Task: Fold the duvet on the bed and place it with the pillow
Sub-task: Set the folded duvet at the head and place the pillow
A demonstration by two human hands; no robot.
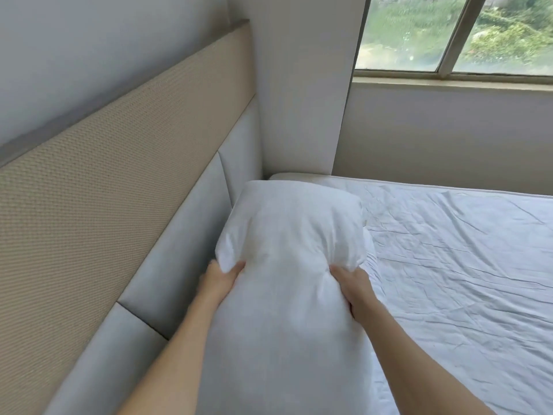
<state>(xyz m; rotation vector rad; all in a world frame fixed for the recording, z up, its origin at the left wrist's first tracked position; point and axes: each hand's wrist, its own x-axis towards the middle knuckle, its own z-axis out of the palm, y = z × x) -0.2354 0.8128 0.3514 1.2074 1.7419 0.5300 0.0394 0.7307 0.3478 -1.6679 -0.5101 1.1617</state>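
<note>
Both hands grip the white pillow [287,265] at its sides, roughly midway along its length. Left hand [220,278]: thumb curled over onto the top face of the fabric, the other fingers hidden behind and under the pillow's edge, so how tightly they close cannot be told; the cloth bunches and dimples where the thumb bites in. Right hand [354,287]: fingers curled inward, digging into the pillow's right flank, knuckles up, fabric puckered into a pinch at the fingertips. Bare forearms run up from the bottom edge on either side of the pillow. The pillow is plump, white, lightly creased, squeezed into a waist between the two hands, its far end bulging out fuller and rounded. It lies lengthwise along the head end of the bed, just beside the padded grey headboard [185,235], far end reaching toward the corner by the wall column [302,94]. Whether its underside rests fully on the mattress or is lifted cannot be told. To the right, the white sheet [449,265] spreads wrinkled across the mattress. Above the headboard, a woven beige panel [98,181]. Window [454,34] upper right, greenery outside
</note>
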